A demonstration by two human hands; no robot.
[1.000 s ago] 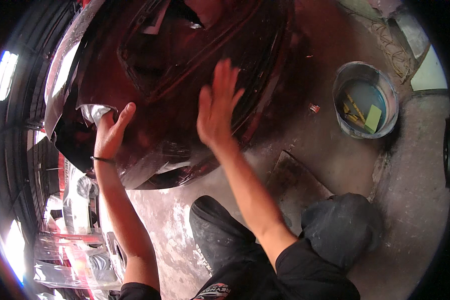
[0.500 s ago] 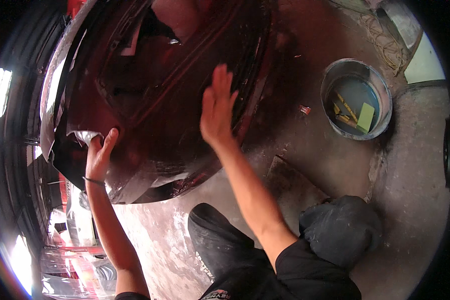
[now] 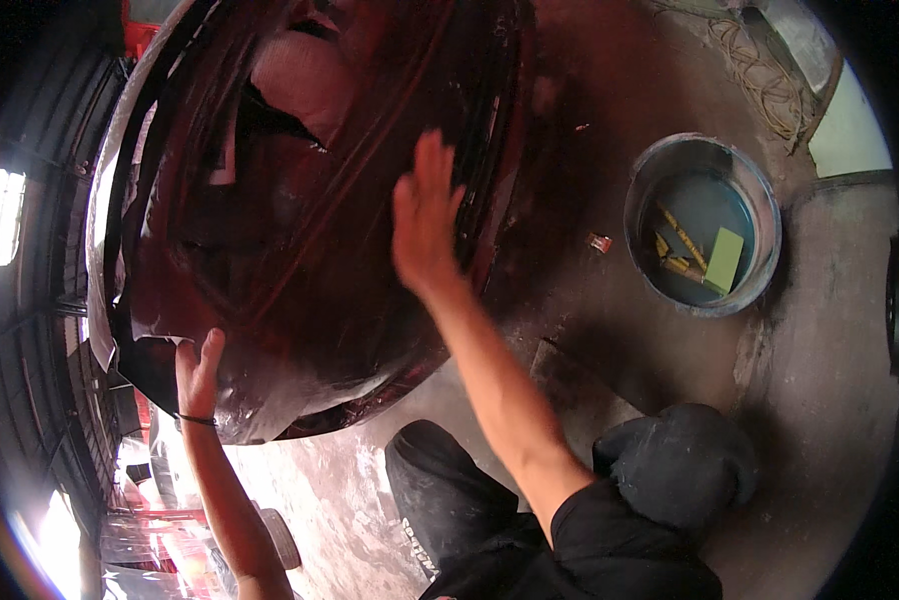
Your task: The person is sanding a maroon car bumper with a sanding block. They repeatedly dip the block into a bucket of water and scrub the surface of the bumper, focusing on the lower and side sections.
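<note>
A large glossy dark red car bumper (image 3: 300, 350) fills the upper left in front of me. At its near left part, my left hand (image 3: 200, 380) grips the edge of a cut-out. The thumb points up outside, while the other fingers are mostly hidden behind the edge. My right hand (image 3: 428, 225) lies flat against the bumper's right side, fingers stretched out and palm toward the surface. No tool shows in it; whatever is under the palm is hidden.
Right of the bumper, a round bucket (image 3: 635, 240) holds cloudy water, a light green block (image 3: 725, 260) and several yellow pieces. A small red wrapper (image 3: 600, 242) lies on the concrete floor (image 3: 820, 400). Coiled cord (image 3: 760, 75) lies at the far right.
The bumper's near left corner and my left hand appear lower in the view. My right hand has shifted slightly left, still flat on the bumper.
</note>
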